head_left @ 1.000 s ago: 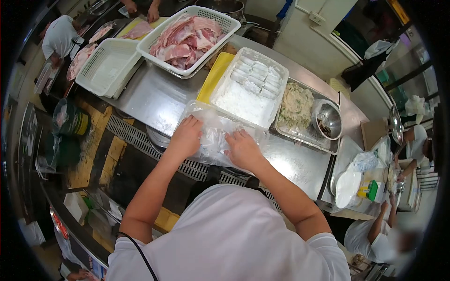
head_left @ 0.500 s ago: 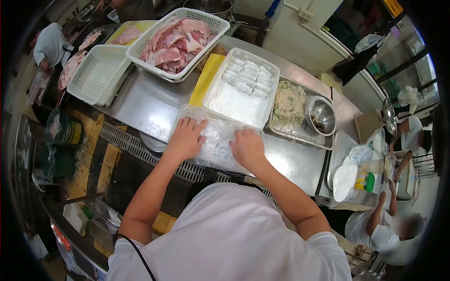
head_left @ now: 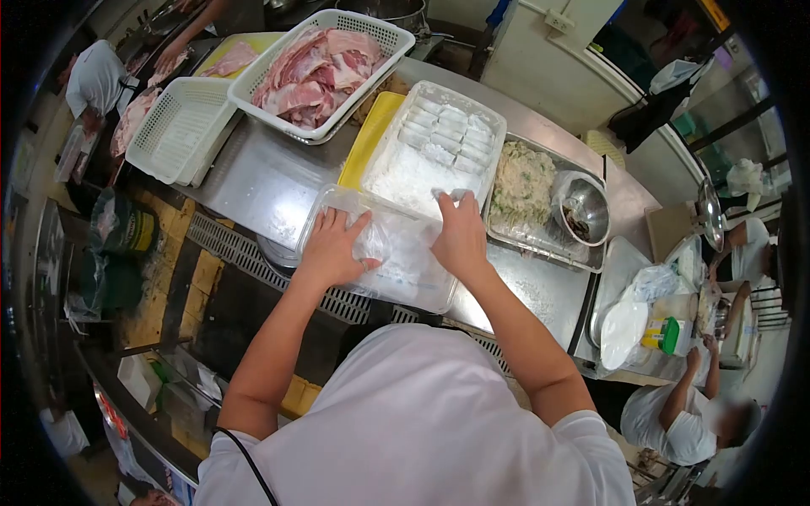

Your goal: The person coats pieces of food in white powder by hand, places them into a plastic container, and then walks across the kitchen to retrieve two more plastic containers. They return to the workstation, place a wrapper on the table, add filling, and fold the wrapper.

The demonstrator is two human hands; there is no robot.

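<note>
Clear tray [head_left: 413, 277] beneath left hand [head_left: 334, 250], right hand [head_left: 460, 234] at tub [head_left: 499, 128] of powdered pieces [head_left: 440, 138], fingers of both apart

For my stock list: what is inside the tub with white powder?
The tub holds rows of white-coated pieces and loose white powder. Anything beneath the powder is hidden; the right hand partly covers its near side.

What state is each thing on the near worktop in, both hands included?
Left hand: fingers spread, on the plastic.
Right hand: fingers bent at powder tub's near edge; grip unclear.
Clear plastic: crumpled, over the near container.
Powder tub: uncovered, whitened rolls in rows at far end.
Metal tray: holds pale mixture.
Metal bowl: holds dark pieces.
Meat basket: heaped, uncovered.
</note>
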